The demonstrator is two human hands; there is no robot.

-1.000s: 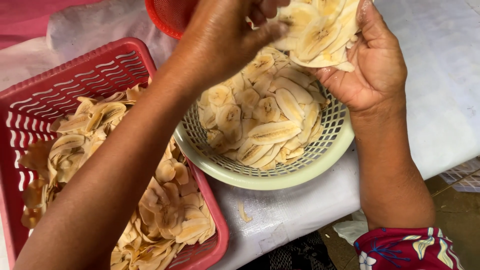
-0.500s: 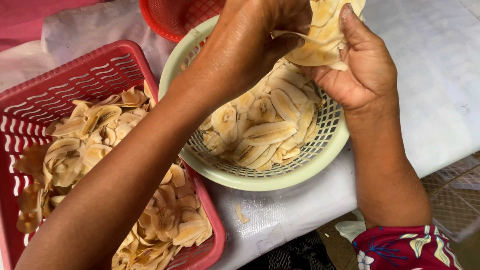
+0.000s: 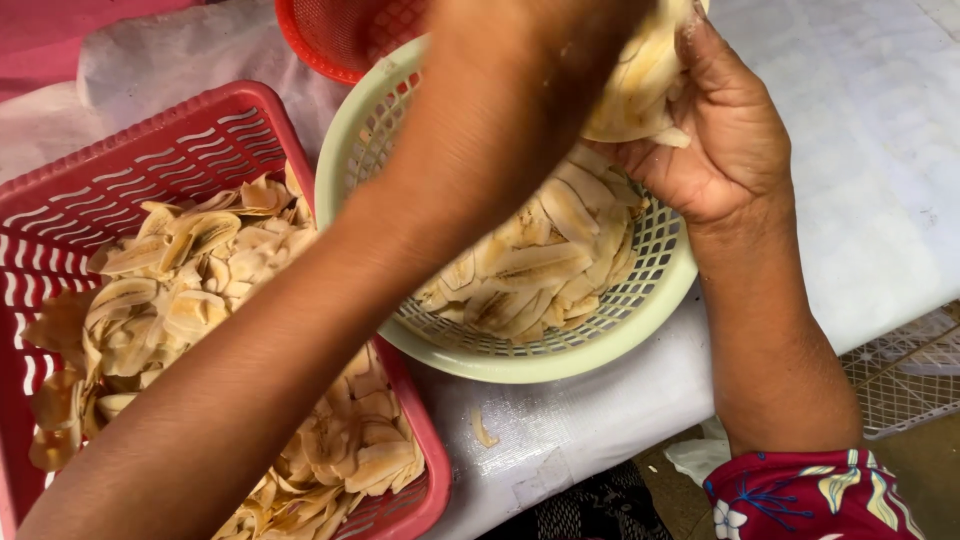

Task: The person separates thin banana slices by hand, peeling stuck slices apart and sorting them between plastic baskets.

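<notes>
1. Nearest me, I am seeing the red sleeve (image 3: pixel 800 495) with its flower print at the bottom edge, and a single loose slice (image 3: pixel 483 428) lying on the white bench (image 3: pixel 860 180) just in front of the two baskets.
2. On my left, the red rectangular basket (image 3: pixel 120 170) is sitting full of thin dried banana slices (image 3: pixel 190 300); my left forearm is crossing above it.
3. Beyond it, the pale green round basket (image 3: pixel 540 360) is holding longer slices (image 3: pixel 540 250), and it is touching the red basket's corner.
4. My right hand (image 3: pixel 725 140) is cupping a stack of slices (image 3: pixel 640 80) above the green basket, grip closed around it from below.
5. My left hand (image 3: pixel 530 40) is reaching into that stack at the top edge; its fingers are cut off by the frame, so I cannot tell how its grip is standing.
6. Farthest off, a red round basket (image 3: pixel 350 35) is peeking in behind.
7. Risk, as I am judging it: the slices look brittle, so squeezing the stack could be snapping them, and a tilted palm could be spilling pieces past the green rim onto the bench.
8. Compared with half a second ago, both hands are sitting higher in the view and the stack is now partly out of frame.
</notes>
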